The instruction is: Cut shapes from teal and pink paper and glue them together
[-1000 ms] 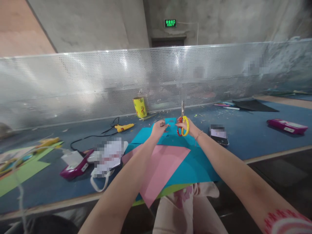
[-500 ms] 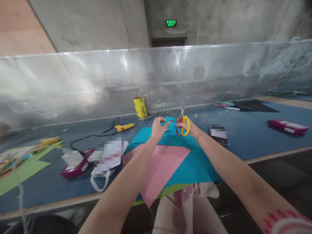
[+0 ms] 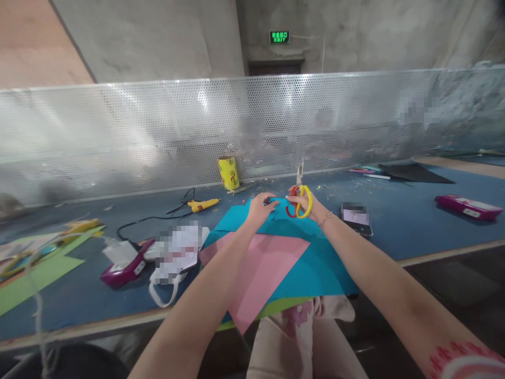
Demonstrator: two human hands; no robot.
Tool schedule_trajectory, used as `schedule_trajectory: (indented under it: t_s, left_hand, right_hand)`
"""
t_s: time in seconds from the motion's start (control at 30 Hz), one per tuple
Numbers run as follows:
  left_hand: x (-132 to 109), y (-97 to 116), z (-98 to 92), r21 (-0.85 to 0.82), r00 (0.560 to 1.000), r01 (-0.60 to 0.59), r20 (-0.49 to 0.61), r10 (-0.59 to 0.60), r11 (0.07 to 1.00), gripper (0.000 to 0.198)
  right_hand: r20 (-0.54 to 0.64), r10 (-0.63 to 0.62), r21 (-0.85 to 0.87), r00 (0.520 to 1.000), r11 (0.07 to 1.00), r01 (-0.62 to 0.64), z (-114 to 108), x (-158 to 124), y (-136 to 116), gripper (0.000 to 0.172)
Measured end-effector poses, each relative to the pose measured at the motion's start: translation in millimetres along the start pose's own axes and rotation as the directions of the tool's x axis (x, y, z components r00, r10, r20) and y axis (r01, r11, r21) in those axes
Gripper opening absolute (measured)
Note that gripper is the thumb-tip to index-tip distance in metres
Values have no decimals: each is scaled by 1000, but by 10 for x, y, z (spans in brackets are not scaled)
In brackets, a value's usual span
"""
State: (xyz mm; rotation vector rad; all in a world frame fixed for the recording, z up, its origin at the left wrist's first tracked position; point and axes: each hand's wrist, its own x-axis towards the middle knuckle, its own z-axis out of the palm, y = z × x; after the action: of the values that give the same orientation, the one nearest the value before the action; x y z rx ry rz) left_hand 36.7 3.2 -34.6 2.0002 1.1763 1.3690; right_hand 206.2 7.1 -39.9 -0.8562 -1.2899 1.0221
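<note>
Between my hands is a small piece of blue paper (image 3: 279, 201). My left hand (image 3: 261, 207) pinches its left side, fingers closed. My right hand (image 3: 310, 204) is closed around a pair of scissors (image 3: 303, 202) with one yellow and one red handle, blades pointing up and away from me. Its fingertips also seem to touch the right end of the small blue piece. Below my hands lie large blue paper sheets (image 3: 315, 271) and a pink sheet (image 3: 256, 263), reaching over the table's near edge.
A yellow glue gun (image 3: 203, 205) with a black cord and a yellow roll (image 3: 229, 173) stand farther back. Left are a purple power strip (image 3: 124, 271), a blurred white item (image 3: 177, 252) and green paper (image 3: 43, 281). Right are a phone (image 3: 356, 218) and another purple strip (image 3: 468, 207).
The small blue piece, upright between my hands before, now looks flatter and narrower. My left hand has turned slightly over it, and the scissors have moved slightly right with my right hand.
</note>
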Motion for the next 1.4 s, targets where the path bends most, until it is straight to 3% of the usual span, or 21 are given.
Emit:
schedule_trajectory:
  t_s: [0.27,0.47,0.6,0.93,1.07,1.17,1.4]
  left_hand:
    - [41,-9,-23,-17,997,-60,-55,59,998,3]
    - [28,-6,5,-210,994,107,31,-103,972,8]
    - [24,-32,37,-316,987,162,71,-147,935,11]
    - [29,-32,39,-243,993,109,79,-93,964,13]
    - [6,8,30,-205,988,97,135,-70,974,19]
    - [-7,33,33,-319,977,173,172,-123,932,25]
    - [23,26,28,-603,953,290,106,-285,743,33]
  right_hand:
    - [-26,-4,46,1000,999,5,23,-3,-33,35]
    - [-52,-5,45,999,999,8,29,-13,-51,35]
    - [-40,6,31,999,999,-5,27,-26,-59,35]
    - [-47,32,73,998,997,-28,45,-34,-44,37]
    - [-69,33,32,997,999,-30,59,-53,-77,38]
    - [-59,31,36,998,999,-29,65,-57,-86,38]
    - [-36,1,-7,999,1000,-1,33,-31,-26,33]
